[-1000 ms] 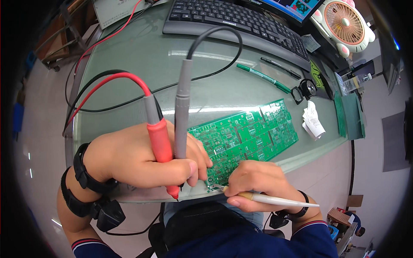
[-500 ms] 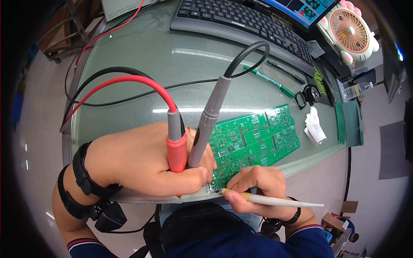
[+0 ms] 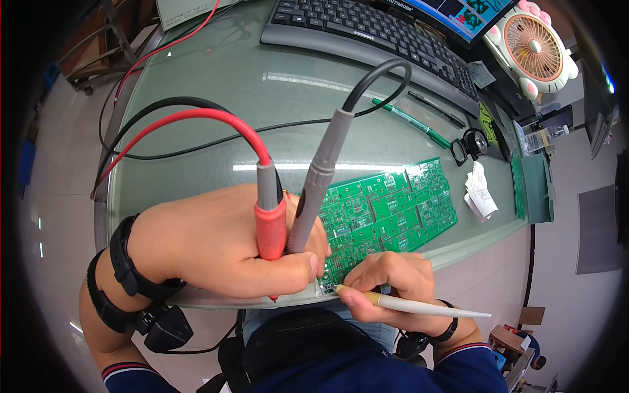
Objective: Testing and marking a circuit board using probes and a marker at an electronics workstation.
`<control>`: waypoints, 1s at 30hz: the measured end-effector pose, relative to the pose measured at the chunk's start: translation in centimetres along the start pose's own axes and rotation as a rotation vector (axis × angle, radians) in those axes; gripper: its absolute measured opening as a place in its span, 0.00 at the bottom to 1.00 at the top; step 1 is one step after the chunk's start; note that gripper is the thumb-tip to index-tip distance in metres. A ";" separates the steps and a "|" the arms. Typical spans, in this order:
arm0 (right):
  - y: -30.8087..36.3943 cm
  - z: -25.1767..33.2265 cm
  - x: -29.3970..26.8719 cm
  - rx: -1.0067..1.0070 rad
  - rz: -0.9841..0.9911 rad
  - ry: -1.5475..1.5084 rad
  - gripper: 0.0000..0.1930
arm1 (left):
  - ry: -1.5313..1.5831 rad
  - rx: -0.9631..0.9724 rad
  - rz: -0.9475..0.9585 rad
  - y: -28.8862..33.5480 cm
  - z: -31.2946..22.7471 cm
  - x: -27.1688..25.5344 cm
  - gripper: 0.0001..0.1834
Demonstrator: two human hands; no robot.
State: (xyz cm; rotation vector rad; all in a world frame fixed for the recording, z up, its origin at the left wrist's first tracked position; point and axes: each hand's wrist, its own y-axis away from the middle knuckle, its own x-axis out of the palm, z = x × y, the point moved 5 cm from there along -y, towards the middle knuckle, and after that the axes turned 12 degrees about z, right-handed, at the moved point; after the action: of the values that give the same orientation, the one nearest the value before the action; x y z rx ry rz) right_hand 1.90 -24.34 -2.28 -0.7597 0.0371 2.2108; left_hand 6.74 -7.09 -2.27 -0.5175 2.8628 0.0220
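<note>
left hand [image 3: 223,245] grips red probe [image 3: 270,219] and grey probe [image 3: 314,190] over the green circuit board [image 3: 386,209] at the glass desk's [image 3: 216,85] near edge. right hand [image 3: 386,285] pinches a white brush [image 3: 419,306] at the board's near corner. keyboard [image 3: 373,33] and pink fan [image 3: 531,42] at far edge; pale floor below.

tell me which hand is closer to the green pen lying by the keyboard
Right. The right hand, holding a white pen-like tool, sits at the near edge of the green circuit board, more under the green pen. The left hand, gripping the red probe and grey probe, lies farther left.

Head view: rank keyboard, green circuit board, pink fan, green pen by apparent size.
1. keyboard
2. green circuit board, close to the keyboard in apparent size and nearer the camera, so unsure
3. pink fan
4. green pen
</note>
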 end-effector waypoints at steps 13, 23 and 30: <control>-0.1 0.1 0.0 -0.044 0.016 0.008 0.11 | 0.031 -0.063 0.050 0.1 -0.5 -0.1 0.14; -0.4 0.3 -0.1 -0.060 0.031 0.031 0.12 | 0.066 -0.039 -0.104 0.1 0.9 0.1 0.14; -0.4 0.3 -0.2 -0.058 0.035 0.031 0.11 | 0.038 -0.043 -0.079 0.0 0.6 0.0 0.14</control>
State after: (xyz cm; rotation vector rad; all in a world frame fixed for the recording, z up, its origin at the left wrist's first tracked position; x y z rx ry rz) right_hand 2.08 -24.13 -1.85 -0.8318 0.0013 2.2412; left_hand 6.85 -7.09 -2.88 -0.6459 2.8814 0.0607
